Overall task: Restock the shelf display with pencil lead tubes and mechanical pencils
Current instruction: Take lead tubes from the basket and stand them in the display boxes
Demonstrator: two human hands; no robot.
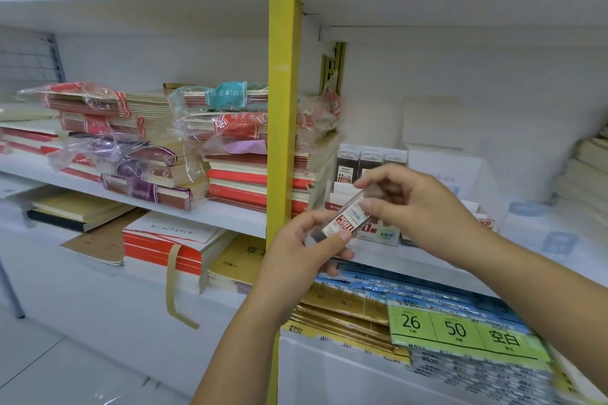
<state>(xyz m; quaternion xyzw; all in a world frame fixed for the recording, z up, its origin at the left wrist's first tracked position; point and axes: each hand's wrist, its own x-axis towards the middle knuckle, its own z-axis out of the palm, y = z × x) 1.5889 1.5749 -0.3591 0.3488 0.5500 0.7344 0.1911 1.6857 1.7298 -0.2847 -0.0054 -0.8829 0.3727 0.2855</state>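
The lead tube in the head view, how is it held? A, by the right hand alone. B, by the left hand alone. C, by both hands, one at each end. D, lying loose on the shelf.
C: the left hand pinches the lower end of the lead tube and the right hand pinches its upper end, in front of the shelf.

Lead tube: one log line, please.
lead tube: tilted | left hand: grips lower end | right hand: pinches upper end | shelf tubes: upright
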